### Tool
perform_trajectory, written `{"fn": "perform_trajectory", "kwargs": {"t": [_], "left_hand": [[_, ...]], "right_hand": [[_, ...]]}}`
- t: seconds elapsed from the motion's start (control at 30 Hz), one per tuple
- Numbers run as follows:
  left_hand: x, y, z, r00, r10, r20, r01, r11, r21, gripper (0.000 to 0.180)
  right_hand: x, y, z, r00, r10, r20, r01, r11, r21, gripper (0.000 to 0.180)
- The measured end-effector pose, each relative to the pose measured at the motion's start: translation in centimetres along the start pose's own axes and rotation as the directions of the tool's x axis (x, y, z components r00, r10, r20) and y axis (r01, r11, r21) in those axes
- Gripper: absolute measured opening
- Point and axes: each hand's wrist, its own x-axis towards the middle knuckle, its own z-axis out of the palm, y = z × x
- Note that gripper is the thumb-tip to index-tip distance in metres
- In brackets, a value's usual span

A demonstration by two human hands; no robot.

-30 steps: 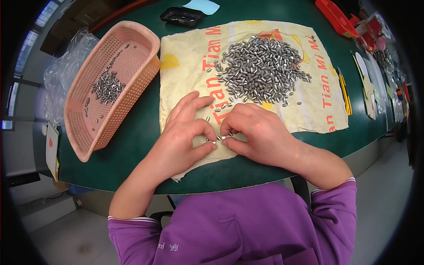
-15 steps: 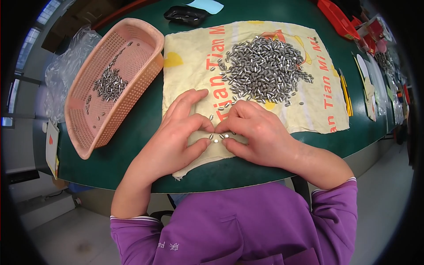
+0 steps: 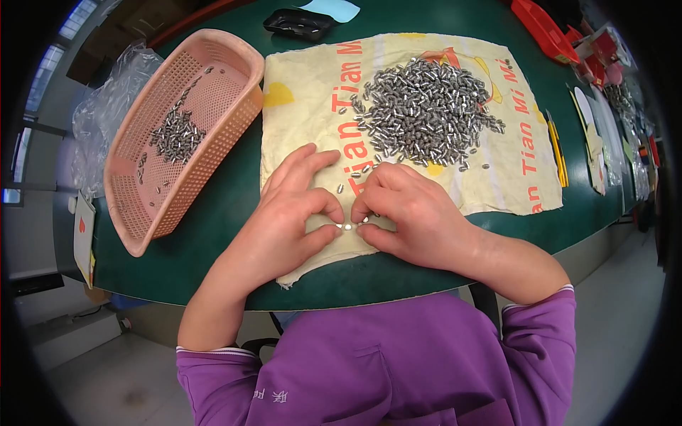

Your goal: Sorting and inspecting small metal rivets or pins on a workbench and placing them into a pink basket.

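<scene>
My left hand (image 3: 284, 213) and my right hand (image 3: 419, 216) face each other over the near edge of a pale yellow cloth (image 3: 298, 82) with red lettering. The left thumb and forefinger pinch a small silvery metal piece (image 3: 339, 226), while its other fingers stretch forward. With bent forefinger and thumb, my right hand pinches a similar piece (image 3: 364, 221), partly hidden by the fingers. A bright round-ended piece (image 3: 348, 227) shows between the two pinches. One loose piece (image 3: 339, 189) lies just beyond. Farther off is a big heap of small metal pieces (image 3: 426, 113).
A pink perforated plastic basket (image 3: 202, 160) with some metal pieces stands at left, beside clear plastic film (image 3: 106, 117). A black tray (image 3: 298, 23) sits at the back. At right are a yellow cutter knife (image 3: 556, 153) and a red bin (image 3: 543, 32). The table (image 3: 398, 248) is green.
Both thumb-and-forefinger pinches have shifted slightly, the right forefinger curling back a little. The small pieces between the hands have turned or moved. Heap and basket are unchanged.
</scene>
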Motion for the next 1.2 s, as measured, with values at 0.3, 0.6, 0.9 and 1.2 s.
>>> {"fn": "perform_trajectory", "kwargs": {"t": [0.3,0.6,0.9,1.2], "left_hand": [[-0.1,0.0,0.0,1.000,0.005,0.009,-0.005,1.000,-0.011,0.025],[-0.1,-0.1,-0.3,0.998,-0.017,0.053,0.018,1.000,-0.024,0.032],[-0.2,0.0,-0.4,0.998,-0.014,0.054,0.016,1.000,-0.023,0.035],[-0.1,0.1,-0.4,0.998,0.009,0.070,-0.008,1.000,-0.016,0.034]], "right_hand": [[0.0,-0.3,-0.6,0.998,0.027,0.047,-0.028,0.999,0.019,0.023],[-0.2,0.4,-2.2,0.994,0.046,0.095,-0.041,0.998,-0.051,0.022],[0.0,0.2,-2.1,0.997,0.053,0.062,-0.050,0.998,-0.043,0.014],[0.0,0.0,-1.6,0.997,0.075,0.030,-0.076,0.996,0.041,0.030]]}}
